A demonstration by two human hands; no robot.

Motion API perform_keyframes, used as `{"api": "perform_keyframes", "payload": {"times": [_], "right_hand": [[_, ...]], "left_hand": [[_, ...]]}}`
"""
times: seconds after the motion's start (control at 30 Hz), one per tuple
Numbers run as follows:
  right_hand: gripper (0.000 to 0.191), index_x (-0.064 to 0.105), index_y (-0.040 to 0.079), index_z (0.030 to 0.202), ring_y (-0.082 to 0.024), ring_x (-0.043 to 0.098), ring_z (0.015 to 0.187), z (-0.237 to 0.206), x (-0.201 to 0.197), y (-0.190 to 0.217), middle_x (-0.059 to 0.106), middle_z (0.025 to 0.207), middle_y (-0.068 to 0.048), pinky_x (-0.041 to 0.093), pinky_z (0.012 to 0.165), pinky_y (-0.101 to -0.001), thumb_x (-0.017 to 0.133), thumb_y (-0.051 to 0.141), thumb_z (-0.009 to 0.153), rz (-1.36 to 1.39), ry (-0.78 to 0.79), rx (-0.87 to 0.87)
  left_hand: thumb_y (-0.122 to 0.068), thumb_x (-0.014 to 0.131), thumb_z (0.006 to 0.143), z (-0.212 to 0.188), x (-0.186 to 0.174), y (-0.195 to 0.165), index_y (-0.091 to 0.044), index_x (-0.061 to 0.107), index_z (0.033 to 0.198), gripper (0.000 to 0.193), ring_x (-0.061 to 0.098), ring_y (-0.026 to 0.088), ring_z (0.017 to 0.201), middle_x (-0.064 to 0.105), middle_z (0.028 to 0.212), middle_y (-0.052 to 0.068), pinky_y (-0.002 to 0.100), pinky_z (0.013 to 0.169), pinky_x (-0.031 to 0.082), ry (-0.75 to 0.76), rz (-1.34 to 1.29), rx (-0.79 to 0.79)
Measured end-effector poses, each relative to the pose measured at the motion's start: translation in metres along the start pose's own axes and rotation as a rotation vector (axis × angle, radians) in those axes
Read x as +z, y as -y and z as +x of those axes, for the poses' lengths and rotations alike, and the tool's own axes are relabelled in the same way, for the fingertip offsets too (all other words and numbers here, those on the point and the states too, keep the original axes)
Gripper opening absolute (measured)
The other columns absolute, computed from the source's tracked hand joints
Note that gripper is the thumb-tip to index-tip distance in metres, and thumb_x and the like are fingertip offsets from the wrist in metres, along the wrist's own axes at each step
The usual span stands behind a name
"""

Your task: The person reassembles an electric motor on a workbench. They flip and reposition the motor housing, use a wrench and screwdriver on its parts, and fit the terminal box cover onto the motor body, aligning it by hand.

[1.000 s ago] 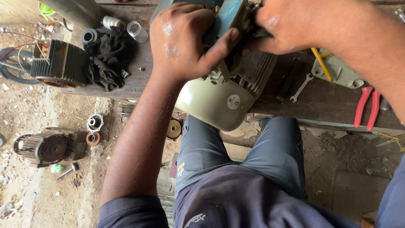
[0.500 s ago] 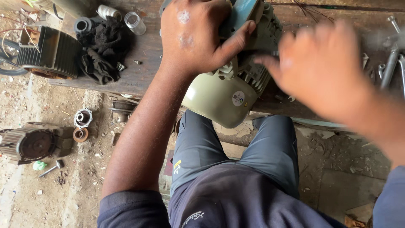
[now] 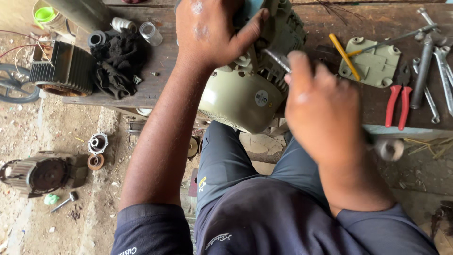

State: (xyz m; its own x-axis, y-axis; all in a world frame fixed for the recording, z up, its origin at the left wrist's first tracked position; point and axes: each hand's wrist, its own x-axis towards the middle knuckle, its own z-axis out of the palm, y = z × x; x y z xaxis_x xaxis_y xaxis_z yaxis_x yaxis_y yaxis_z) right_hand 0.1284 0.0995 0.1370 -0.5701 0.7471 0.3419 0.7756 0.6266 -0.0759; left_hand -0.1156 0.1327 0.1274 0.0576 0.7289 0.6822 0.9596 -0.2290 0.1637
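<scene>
One pale green motor [image 3: 245, 97]: left hand [image 3: 212, 30] grips its top, right hand [image 3: 321, 108] apparently closed around one metal tool [image 3: 277, 59].

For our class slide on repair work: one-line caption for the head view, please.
Left hand steadies a pale green motor on the bench while the right hand works a metal tool against it.

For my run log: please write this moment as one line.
left hand: grips motor | right hand: holds metal tool at motor | pliers: on bench

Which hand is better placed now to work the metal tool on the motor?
Probably the right hand: it holds the metal tool against the motor, while the left hand grips the motor's top.
</scene>
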Motion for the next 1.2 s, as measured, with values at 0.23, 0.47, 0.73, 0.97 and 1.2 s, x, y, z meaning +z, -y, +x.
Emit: {"api": "perform_keyframes", "payload": {"times": [0.23, 0.47, 0.73, 0.97, 1.2], "right_hand": [[0.023, 0.073, 0.015, 0.124, -0.036, 0.072, 0.094, 0.066, 0.017, -0.089, 0.074, 0.110, -0.012, 0.058, 0.082, -0.0472, 0.071, 0.022, 0.103, 0.265, 0.037, -0.403], [0.028, 0.077, 0.015, 0.120, -0.033, 0.070, 0.093, 0.143, 0.054, -0.128, 0.074, 0.103, -0.014, 0.056, 0.081, -0.0430, 0.073, 0.024, 0.094, 0.236, 0.282, -0.626], [0.034, 0.074, 0.014, 0.128, -0.028, 0.071, 0.085, 0.171, 0.063, -0.125, 0.076, 0.102, -0.012, 0.054, 0.078, -0.0401, 0.068, 0.025, 0.097, 0.191, 0.426, -0.556], [0.033, 0.074, 0.007, 0.117, -0.031, 0.068, 0.084, 0.132, 0.034, -0.113, 0.070, 0.090, -0.014, 0.055, 0.075, -0.0405, 0.069, 0.017, 0.085, 0.075, 0.240, -0.702], [0.016, 0.070, 0.010, 0.110, -0.024, 0.064, 0.080, 0.028, -0.012, -0.009, 0.062, 0.086, -0.008, 0.050, 0.065, -0.0392, 0.066, 0.020, 0.099, -0.386, -0.044, -0.372]], "left_hand": [[-0.051, 0.073, 0.091, 0.002, 0.000, 0.001, -0.009, 0.071, 0.073, 0.045, 0.066, 0.036, 0.066, 0.065, 0.067, 0.011, 0.047, 0.058, 0.049, -0.107, -0.031, 0.058], [-0.053, 0.075, 0.092, 0.003, -0.004, -0.002, -0.010, 0.070, 0.069, 0.049, 0.066, 0.036, 0.066, 0.064, 0.066, 0.012, 0.047, 0.060, 0.049, -0.067, -0.045, 0.044], [-0.055, 0.074, 0.092, 0.002, -0.004, -0.004, -0.011, 0.072, 0.069, 0.050, 0.064, 0.035, 0.063, 0.063, 0.063, 0.011, 0.046, 0.056, 0.048, -0.037, -0.029, 0.009], [-0.059, 0.073, 0.094, -0.001, 0.001, -0.004, -0.011, 0.075, 0.078, 0.051, 0.064, 0.033, 0.060, 0.065, 0.065, 0.009, 0.045, 0.053, 0.046, -0.023, -0.019, 0.000], [-0.060, 0.072, 0.094, -0.004, 0.014, 0.001, -0.014, 0.078, 0.089, 0.047, 0.065, 0.033, 0.059, 0.069, 0.069, 0.009, 0.044, 0.052, 0.047, -0.041, -0.053, -0.021]]}}
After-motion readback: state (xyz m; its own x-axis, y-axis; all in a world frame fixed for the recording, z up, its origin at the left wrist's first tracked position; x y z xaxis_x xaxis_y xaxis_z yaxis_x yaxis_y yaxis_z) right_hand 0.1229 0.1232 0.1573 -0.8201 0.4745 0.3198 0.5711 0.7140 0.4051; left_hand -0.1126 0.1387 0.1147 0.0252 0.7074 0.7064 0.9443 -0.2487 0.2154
